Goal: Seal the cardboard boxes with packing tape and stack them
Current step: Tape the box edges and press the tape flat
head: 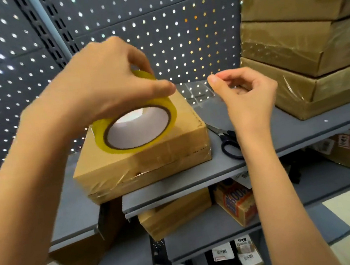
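A flat cardboard box with tape over its front edge lies on the grey shelf. Above it my left hand grips a yellowish roll of packing tape, thumb and fingers curled round its rim. A clear strip of tape stretches from the roll to the right. My right hand pinches the free end of that strip between thumb and fingers. To the right stands a stack of three taped cardboard boxes.
Black-handled scissors lie on the shelf between the box and the stack, partly behind my right wrist. A perforated grey back panel closes the shelf. Lower shelves hold more boxes and labelled parcels.
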`<state>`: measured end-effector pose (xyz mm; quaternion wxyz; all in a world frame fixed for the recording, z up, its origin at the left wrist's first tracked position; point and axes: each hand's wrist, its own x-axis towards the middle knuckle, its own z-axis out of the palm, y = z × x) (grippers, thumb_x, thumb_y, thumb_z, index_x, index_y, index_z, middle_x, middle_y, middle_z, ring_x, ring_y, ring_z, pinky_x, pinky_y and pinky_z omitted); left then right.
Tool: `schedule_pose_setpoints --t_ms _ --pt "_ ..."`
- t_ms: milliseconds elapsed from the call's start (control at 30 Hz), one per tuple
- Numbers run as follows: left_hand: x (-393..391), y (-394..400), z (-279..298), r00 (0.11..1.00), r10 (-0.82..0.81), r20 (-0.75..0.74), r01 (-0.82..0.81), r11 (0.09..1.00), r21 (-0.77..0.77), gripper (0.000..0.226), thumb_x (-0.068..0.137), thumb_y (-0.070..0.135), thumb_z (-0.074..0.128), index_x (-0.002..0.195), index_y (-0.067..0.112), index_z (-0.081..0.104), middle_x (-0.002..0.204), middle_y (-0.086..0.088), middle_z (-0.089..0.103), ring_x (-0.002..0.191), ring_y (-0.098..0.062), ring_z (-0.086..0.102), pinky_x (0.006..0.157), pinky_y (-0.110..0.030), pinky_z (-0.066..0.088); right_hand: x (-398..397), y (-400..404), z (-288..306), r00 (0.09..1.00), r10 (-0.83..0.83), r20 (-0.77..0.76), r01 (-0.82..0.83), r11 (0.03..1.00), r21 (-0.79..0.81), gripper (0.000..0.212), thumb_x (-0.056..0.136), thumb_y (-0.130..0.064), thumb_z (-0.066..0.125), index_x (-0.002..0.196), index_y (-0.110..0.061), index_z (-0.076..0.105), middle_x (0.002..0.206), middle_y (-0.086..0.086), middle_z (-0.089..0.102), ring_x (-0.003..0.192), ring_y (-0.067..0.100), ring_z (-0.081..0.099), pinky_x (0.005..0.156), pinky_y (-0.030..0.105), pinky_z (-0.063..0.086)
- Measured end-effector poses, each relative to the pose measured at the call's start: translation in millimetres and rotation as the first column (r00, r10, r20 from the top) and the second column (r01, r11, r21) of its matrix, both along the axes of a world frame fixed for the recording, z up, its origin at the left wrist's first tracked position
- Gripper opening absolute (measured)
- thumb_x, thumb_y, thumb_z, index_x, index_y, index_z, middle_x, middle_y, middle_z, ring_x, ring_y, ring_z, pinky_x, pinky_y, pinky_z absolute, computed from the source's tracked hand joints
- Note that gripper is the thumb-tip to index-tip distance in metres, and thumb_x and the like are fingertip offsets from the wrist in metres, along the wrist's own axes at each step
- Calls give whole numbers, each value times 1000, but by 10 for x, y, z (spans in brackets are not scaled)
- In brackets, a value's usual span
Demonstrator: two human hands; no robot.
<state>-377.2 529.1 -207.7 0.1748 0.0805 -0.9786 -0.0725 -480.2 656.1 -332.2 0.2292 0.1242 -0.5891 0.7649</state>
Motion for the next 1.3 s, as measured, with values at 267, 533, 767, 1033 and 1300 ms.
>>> schedule_pose_setpoints --t_ms 267,533,767,1033,1300 --pt "-702 37 165 951 42 307 15 983 -183 44 71 61 65 78 18 69 78 -5 61 72 -21 53 59 -31 41 -316 -106 -232 991 -68 111 64 997 40 7 77 -12 77 74 -13 70 65 -6 64 55 -2 56 60 15 46" --pt "-1059 44 70 893 101 438 3 973 -231 43 73 60 67 86 18 69 90 -5 67 86 -25 60 72 -36 48 -436 -132 -432 980 -91 179 67 988 138 10 76 -14 77 71 -17 69 59 -14 62 55 -1 57 68 23 50" --pt "-1185 12 -37 829 173 531 -28 962 -270 42 74 60 66 78 19 62 87 -4 61 85 -24 57 70 -33 42 -406 -195 -609 972 -71 223 13 967 254 11 77 -16 77 70 -18 68 63 -15 62 63 -4 58 66 13 45" --pt "-1210 -78 -82 832 141 537 -32 978 -206 46 72 62 66 75 16 66 84 -6 63 76 -22 57 65 -31 45 -335 -300 -677 944 12 330 -134 927 349 15 86 -27 70 79 -17 61 71 -11 58 80 13 59 78 33 49" --pt "-1140 -62 -124 876 115 468 -45 986 -158 46 74 53 68 59 11 56 58 -4 52 56 -21 47 56 -29 36 -331 -263 -603 927 79 367 -276 806 524 19 96 -35 54 91 -17 50 74 -11 49 90 17 52 72 28 40"
